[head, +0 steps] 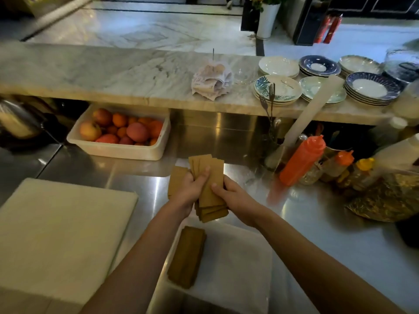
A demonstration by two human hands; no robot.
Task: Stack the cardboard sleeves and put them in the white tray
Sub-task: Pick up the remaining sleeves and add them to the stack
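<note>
I am gripping a fanned bundle of sleeves (pixel 209 189) with both hands above the steel bench (pixel 317 223): my left hand (pixel 191 189) is closing around the bundle's left edge with the thumb lying across the top sleeve, and my right hand (pixel 233 196) is clasping the right edge, its thumb pressing on the face of that same sleeve. The sleeves are splaying out unevenly at the far and near ends. One more sleeve (pixel 176 177) is lying flat on the bench just left of my left hand, partly hidden by it. Nearer to me, below my hands, a neat stack (pixel 187 254) is resting in the left part of the white tray (pixel 238 257). To my left a pale board (pixel 61 234) is sitting on the bench. Farther off, a tub (pixel 118 150) of fruit is standing under the marble shelf (pixel 113 71), which is carrying crumpled paper (pixel 212 81) and plates (pixel 277 89). To my right an orange bottle (pixel 301 159) is leaning among other bottles.
</note>
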